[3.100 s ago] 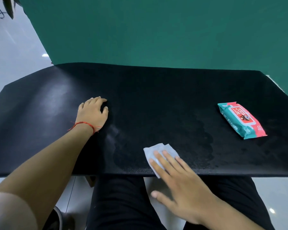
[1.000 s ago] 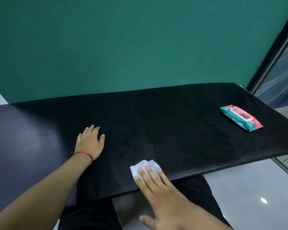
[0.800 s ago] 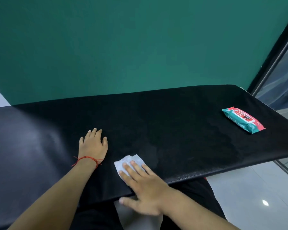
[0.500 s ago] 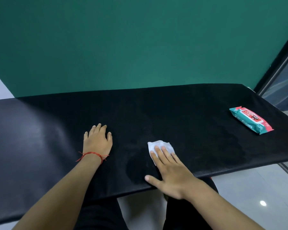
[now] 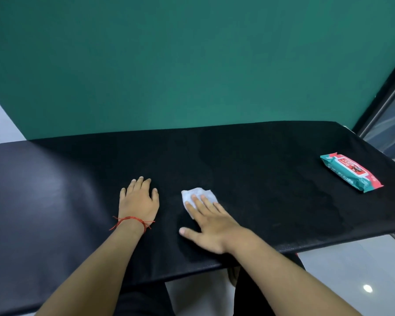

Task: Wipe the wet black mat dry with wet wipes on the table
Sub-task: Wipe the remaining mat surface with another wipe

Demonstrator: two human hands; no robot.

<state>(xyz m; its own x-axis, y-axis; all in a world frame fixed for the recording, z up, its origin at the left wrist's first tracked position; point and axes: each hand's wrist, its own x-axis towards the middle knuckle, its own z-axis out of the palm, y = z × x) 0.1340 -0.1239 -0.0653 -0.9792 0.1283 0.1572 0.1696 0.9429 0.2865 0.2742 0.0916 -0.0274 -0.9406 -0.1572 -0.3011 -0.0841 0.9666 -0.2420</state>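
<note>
A black mat (image 5: 249,160) covers the whole table. A folded white wipe (image 5: 197,195) lies on it near the front middle. My right hand (image 5: 211,223) presses the wipe flat with straight fingers, its thumb spread to the left. My left hand (image 5: 139,201) rests flat on the mat just left of the wipe, a red string round its wrist. Faint darker damp patches show on the mat to the right of my right hand.
A teal and red pack of wet wipes (image 5: 350,174) lies at the mat's right end. A green wall (image 5: 192,65) rises right behind the table. A dark window frame (image 5: 383,92) stands at the right. My legs show below the front edge.
My right hand has slid the wipe left and right along the front of the mat and now holds it slightly farther from the front edge. My left hand stays put.
</note>
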